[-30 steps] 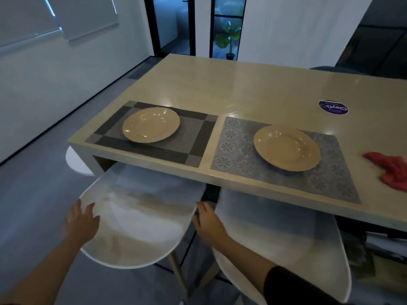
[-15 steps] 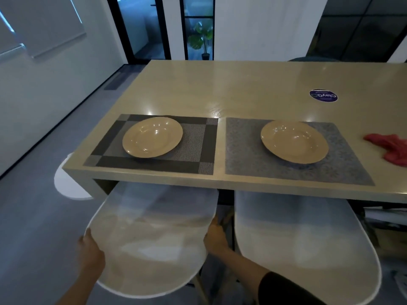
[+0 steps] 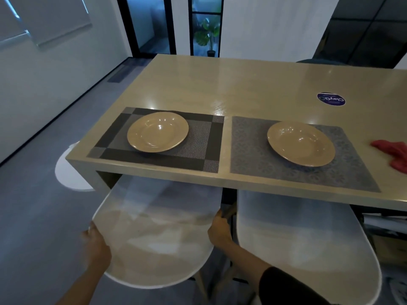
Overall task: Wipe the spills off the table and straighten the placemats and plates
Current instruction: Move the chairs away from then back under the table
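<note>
Head view looks down on two hands gripping the sides of a white chair tucked partly under the bench. Farthest left, the left hand curls round the chair's left edge, fingers wrapped over the rim. Ahead of it and a little to its right, on the bench, lies a dark checked placemat, its near edge running close along the bench's front edge, with a tan plate resting on it, set toward the mat's far left part. The right hand clamps the chair's right edge, thumb side up, in the gap between this chair and a second white chair just beside it. Ahead of the right hand and to its right lies a grey patterned placemat, side by side with the dark one and separated from it by a narrow strip of bare bench; its right end angles slightly toward the bench's front edge. A second tan plate sits on it, toward the far side. Beyond that plate a round blue sticker is stuck on the bench top. Far right, a crumpled red cloth lies on the bench, apart from the grey mat and cut off by the picture's edge.
</note>
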{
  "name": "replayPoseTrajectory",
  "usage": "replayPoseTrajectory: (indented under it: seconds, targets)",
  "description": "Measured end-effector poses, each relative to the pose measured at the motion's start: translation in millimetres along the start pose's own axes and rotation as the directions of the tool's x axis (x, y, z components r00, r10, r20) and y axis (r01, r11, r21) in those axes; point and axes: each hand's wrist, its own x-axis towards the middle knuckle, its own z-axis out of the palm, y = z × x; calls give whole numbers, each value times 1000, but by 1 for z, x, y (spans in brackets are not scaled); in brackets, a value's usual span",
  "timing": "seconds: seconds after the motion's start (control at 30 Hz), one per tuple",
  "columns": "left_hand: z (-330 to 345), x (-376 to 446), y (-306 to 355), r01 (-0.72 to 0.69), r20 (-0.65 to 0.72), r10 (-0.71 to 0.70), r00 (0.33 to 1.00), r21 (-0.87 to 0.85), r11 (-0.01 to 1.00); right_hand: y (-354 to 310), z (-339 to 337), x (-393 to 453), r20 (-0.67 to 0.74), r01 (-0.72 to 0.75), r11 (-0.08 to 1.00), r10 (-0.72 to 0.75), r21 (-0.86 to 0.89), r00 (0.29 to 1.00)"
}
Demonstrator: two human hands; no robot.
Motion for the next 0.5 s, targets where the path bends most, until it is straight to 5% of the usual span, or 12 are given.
replayPoseTrajectory:
  seconds: [0.13, 0.5]
  targets:
    - [10, 6, -8, 65, -32, -67, 997, -60, 996, 4, 6, 7, -22, -3, 999, 4, 39, 1000]
    - [11, -11, -12, -42, -56, 37, 998, -93, 995, 9, -1, 0, -23, -24, 991, 28, 132, 999]
